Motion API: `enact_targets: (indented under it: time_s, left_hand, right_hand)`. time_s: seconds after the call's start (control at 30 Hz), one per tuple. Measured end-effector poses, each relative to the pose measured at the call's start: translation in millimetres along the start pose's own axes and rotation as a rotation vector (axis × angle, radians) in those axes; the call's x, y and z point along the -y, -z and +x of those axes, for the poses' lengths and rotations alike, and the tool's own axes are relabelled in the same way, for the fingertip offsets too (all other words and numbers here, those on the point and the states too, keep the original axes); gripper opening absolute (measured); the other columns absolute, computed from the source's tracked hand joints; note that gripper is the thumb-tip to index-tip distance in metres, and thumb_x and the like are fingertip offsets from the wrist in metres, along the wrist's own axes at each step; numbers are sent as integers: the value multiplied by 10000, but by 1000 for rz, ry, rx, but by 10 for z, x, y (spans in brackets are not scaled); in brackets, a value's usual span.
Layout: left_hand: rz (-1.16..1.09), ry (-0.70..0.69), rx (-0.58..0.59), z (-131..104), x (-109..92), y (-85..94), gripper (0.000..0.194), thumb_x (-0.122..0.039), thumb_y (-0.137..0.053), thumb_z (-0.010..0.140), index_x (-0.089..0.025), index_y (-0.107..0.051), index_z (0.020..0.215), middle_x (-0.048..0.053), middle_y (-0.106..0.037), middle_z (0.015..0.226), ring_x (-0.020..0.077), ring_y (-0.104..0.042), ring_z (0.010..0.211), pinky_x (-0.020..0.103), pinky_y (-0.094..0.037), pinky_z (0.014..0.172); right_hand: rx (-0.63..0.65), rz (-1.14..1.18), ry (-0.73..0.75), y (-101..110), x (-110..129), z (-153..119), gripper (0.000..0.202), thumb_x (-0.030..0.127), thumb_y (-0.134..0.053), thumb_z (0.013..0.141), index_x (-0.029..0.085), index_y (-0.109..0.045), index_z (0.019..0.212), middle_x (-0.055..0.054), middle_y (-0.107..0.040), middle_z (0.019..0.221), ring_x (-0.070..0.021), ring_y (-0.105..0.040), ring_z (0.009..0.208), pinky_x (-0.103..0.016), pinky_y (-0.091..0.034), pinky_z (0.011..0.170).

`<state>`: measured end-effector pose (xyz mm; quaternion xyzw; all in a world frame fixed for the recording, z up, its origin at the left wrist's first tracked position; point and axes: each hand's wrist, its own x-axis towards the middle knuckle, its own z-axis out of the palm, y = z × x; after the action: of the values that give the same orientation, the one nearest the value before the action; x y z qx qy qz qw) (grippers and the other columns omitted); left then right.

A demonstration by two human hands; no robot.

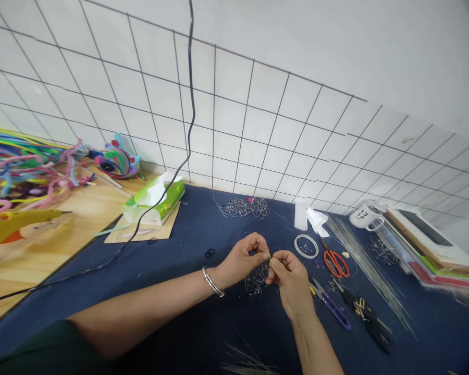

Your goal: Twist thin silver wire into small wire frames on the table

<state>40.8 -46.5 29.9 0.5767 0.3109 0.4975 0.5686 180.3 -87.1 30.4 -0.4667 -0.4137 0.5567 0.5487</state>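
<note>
My left hand (244, 259) and my right hand (291, 276) meet over the dark blue cloth, fingertips pinched almost together. Between them they grip thin wire, most of it covered by the fingers. A tangle of bent silvery wire (255, 281) shows just beneath; whether it hangs from the fingers or lies on the cloth, I cannot tell. Right of my right hand lie purple-handled thread snips (334, 307), orange-handled scissors (336, 263) and black-handled pliers (369, 320). A shallow clear round dish (306, 246) with tiny bits in it sits behind them.
Straight wires (369, 271) lie in a long bundle at the right, near a white mug (365, 216) and stacked books (433, 250). Wire coils (246, 207) rest by the wall. Leftward are a tissue pack (156, 200), a hanging black cable (190, 104) and a yellow glue gun (8, 226).
</note>
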Motion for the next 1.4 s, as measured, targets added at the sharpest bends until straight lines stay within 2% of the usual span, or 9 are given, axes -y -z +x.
enact_targets:
  time_s: [0.1,0.33,0.53,0.67,0.8,0.97,1.13,1.3,1.4]
  left_hand:
    - [102,-61,5,25,-52,32,96,-208,-574,763,-137,-511,780,-1,-506,741,93,-464,689,220,-380,642]
    - [160,-79,159,23,-156,28,110,-233,-560,780,-129,-534,756,7,-517,716,90,-473,646,218,-390,605]
    - [52,6,216,15,-115,35,199,-235,-617,734,-144,-529,887,29,-560,807,113,-519,728,241,-426,668]
    - [113,88,297,48,-61,72,172,-237,-623,717,-131,-563,837,26,-574,776,118,-524,710,240,-426,654]
    - [206,110,306,72,-62,92,122,-219,-556,754,-135,-604,828,19,-585,744,109,-513,666,223,-411,621]
    - [290,47,298,54,-102,82,158,-183,-519,759,-149,-662,816,23,-617,750,122,-535,687,214,-416,629]
    - [302,15,286,49,-97,85,168,-245,-545,773,-145,-676,808,35,-613,770,127,-551,714,216,-429,655]
    - [347,12,268,51,-115,93,138,-242,-581,749,-130,-664,750,26,-598,735,117,-546,702,213,-424,652]
    - [318,26,210,41,-122,85,135,-243,-582,749,-125,-646,739,15,-575,715,103,-515,664,209,-402,622]
  right_hand:
    - [59,-74,-19,11,-2,6,172,299,-617,748,153,-566,822,41,-525,532,-85,-474,445,-218,-439,453]
    - [91,-196,1,-14,-3,-27,206,337,-599,752,136,-601,797,47,-521,462,-86,-478,385,-213,-405,447]
    - [-16,-65,64,-27,2,-14,180,334,-622,733,159,-588,765,48,-515,514,-80,-458,413,-213,-405,448]
    - [-83,-129,137,5,-12,9,168,317,-616,736,158,-607,790,36,-526,552,-80,-460,430,-217,-392,459]
    - [-132,-338,231,1,-5,-26,129,288,-572,771,171,-618,799,40,-498,539,-88,-450,458,-216,-375,471]
    - [-171,-600,494,-48,40,-104,96,231,-550,784,188,-635,788,-22,-596,754,-146,-549,710,-269,-432,679]
    - [-220,-568,465,-44,46,-111,113,237,-526,810,187,-624,839,-25,-599,766,-148,-555,705,-268,-442,660]
    - [-170,-636,586,-3,45,-95,97,198,-550,792,187,-638,832,-28,-603,789,-151,-554,748,-275,-432,698]
    - [-166,-582,532,12,31,-71,87,205,-567,786,187,-638,832,-24,-600,795,-145,-551,746,-269,-428,695]
